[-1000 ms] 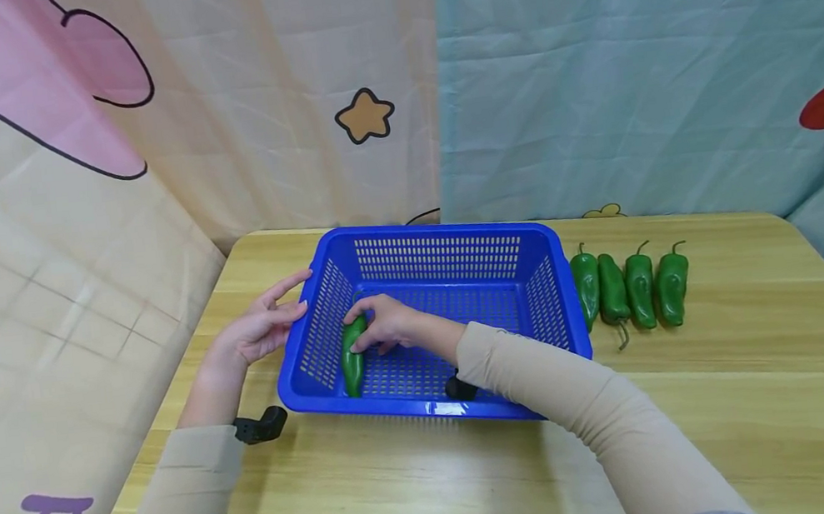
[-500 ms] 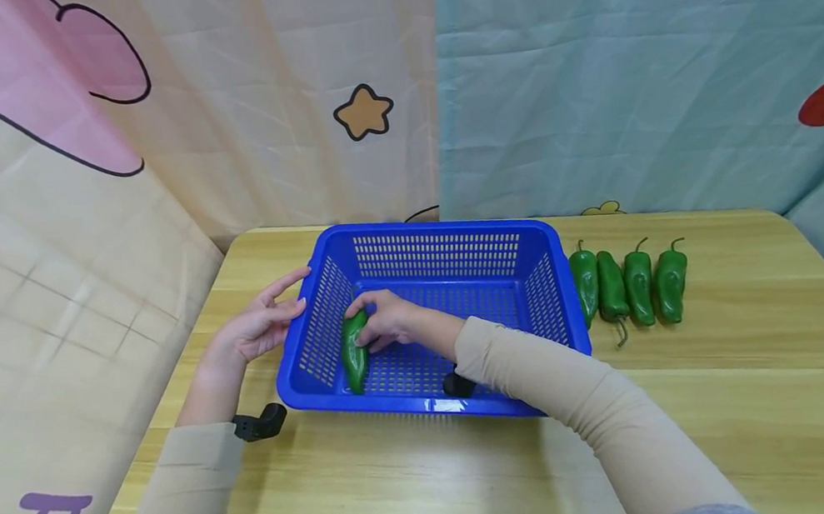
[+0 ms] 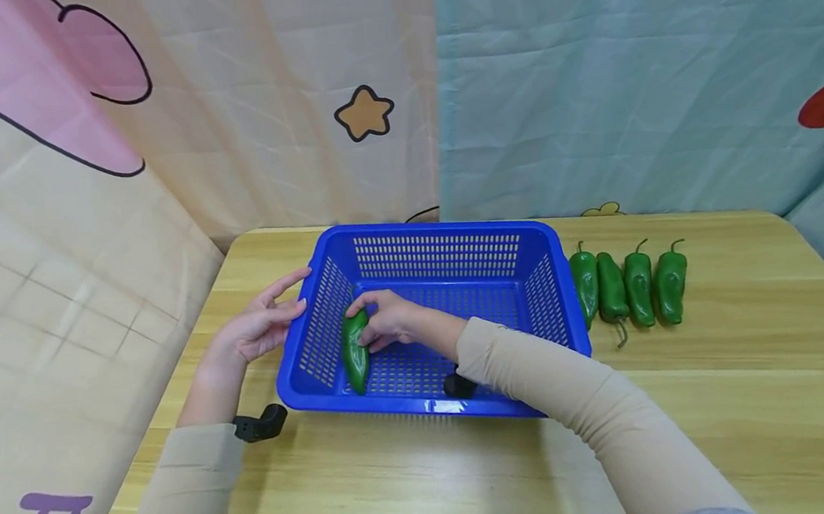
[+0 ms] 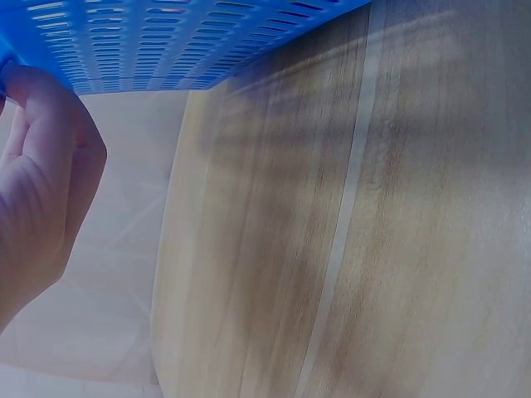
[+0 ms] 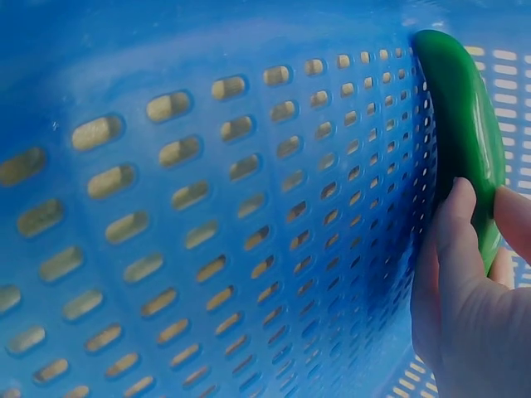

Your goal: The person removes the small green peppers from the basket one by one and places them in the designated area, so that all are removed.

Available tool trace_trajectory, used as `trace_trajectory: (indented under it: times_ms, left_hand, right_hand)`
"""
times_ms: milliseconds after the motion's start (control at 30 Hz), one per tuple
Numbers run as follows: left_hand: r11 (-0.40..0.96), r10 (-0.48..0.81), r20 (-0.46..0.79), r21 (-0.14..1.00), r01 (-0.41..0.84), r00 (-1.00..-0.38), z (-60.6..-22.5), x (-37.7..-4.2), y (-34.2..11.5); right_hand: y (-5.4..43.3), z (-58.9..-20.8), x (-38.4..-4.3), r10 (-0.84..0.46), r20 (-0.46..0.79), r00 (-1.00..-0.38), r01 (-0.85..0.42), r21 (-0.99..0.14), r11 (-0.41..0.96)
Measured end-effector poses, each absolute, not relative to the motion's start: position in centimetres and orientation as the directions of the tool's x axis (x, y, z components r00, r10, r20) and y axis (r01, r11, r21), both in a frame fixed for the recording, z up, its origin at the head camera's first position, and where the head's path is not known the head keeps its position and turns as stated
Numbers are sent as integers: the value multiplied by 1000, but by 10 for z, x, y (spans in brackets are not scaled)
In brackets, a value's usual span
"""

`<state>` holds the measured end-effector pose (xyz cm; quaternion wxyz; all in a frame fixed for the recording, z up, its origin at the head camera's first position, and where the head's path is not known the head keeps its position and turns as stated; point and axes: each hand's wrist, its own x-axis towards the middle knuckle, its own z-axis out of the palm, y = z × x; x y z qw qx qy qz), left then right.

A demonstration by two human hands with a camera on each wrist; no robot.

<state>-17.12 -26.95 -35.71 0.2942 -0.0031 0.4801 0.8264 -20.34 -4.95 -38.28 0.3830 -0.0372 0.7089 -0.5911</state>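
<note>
My right hand (image 3: 388, 320) reaches inside a blue plastic basket (image 3: 424, 225) and pinches a glossy green pepper (image 3: 356, 359) between thumb and fingers. The pepper lies lengthwise along the basket's left wall, its narrow end toward me. In the right wrist view the pepper (image 5: 465, 108) stands close against the slotted wall (image 5: 249, 207), the fingertips around its lower part. At the basket's left rim, my left hand (image 3: 257, 330) grips the edge with thumb and fingers. The left wrist view shows that hand (image 4: 41, 157) at the basket's outer side, its fingertips partly cut off.
Several green peppers (image 3: 640, 287) lie in a row on the wooden table (image 3: 751, 322) just right of the basket. The leftmost one is partly hidden by the basket's rim. A printed curtain (image 3: 589, 79) hangs behind the table and another one on the left.
The pepper's near end has shifted slightly right within the right hand's hold, and the fingers have moved a little with it. The left hand stays at the basket's rim.
</note>
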Motion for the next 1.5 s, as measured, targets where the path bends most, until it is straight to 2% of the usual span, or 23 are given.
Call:
trace_trajectory:
  times_ms: [1500]
  left_hand:
    - [-388,486,-274,783,-486,-830,-359,-171,-270]
  right_hand:
    - [-11,-342,-199,-606,-425,-673,377,-901,214]
